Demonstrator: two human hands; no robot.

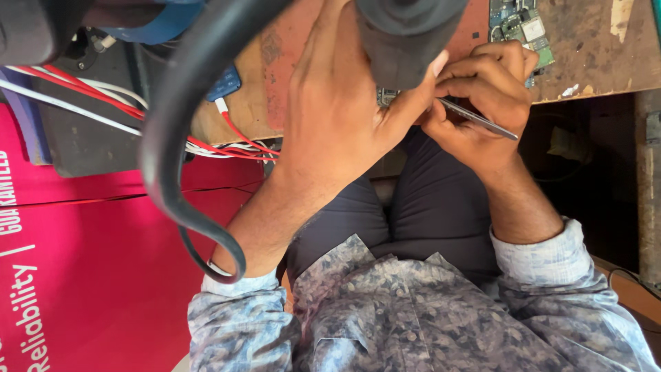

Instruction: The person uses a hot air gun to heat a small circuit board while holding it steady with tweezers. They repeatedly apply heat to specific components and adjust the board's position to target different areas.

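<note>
My left hand (337, 117) is wrapped around a thick dark grey cylindrical tool (403, 41) held over the edge of the wooden bench (585, 55). My right hand (482, 86) pinches slim metal tweezers (478, 119), whose tips point toward a small circuit board (385, 96). That board lies on a reddish mat (289, 48) and shows only partly between my two hands. The two hands touch at the thumbs. What the tool's tip is doing is hidden.
A thick black hose (172, 138) loops from the top left down past my left wrist. Red and white wires (227, 141) and a blue connector (224, 83) lie on the bench. A second green circuit board (523, 24) sits top right. A pink banner (103, 262) fills the left.
</note>
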